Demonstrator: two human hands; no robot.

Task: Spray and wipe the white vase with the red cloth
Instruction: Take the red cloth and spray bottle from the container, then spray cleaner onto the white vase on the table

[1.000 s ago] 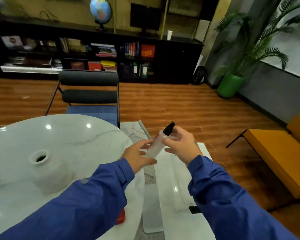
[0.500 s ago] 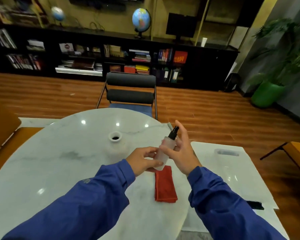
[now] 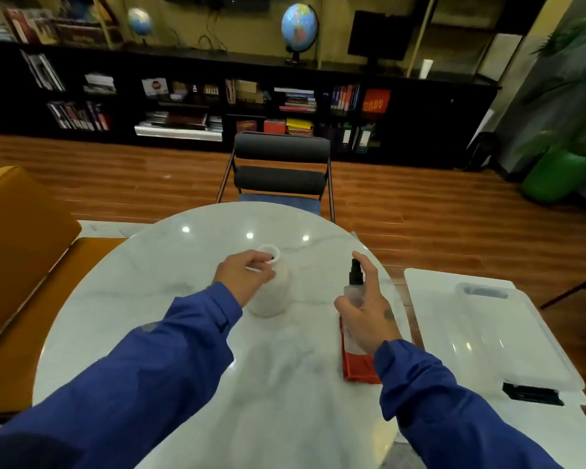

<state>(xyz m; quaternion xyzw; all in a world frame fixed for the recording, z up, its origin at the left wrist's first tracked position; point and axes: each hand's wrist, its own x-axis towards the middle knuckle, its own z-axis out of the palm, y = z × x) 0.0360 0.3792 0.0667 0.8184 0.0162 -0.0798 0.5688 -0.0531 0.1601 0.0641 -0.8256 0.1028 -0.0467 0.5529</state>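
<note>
The left hand (image 3: 244, 277), its blue sleeve reaching in from the lower left, rests on the neck of the white vase (image 3: 272, 292), fingers curled round the rim, and the vase stands upright near the middle of the round marble table (image 3: 156, 299), mouth up. The right hand (image 3: 369, 316) wraps the clear spray bottle (image 3: 352, 296) and holds it upright, long axis nearly vertical and black nozzle on top, forefinger raised at the pump. The red cloth (image 3: 357, 367) lies flat on the table under that hand, long side running away from the person, well apart from the vase.
</note>
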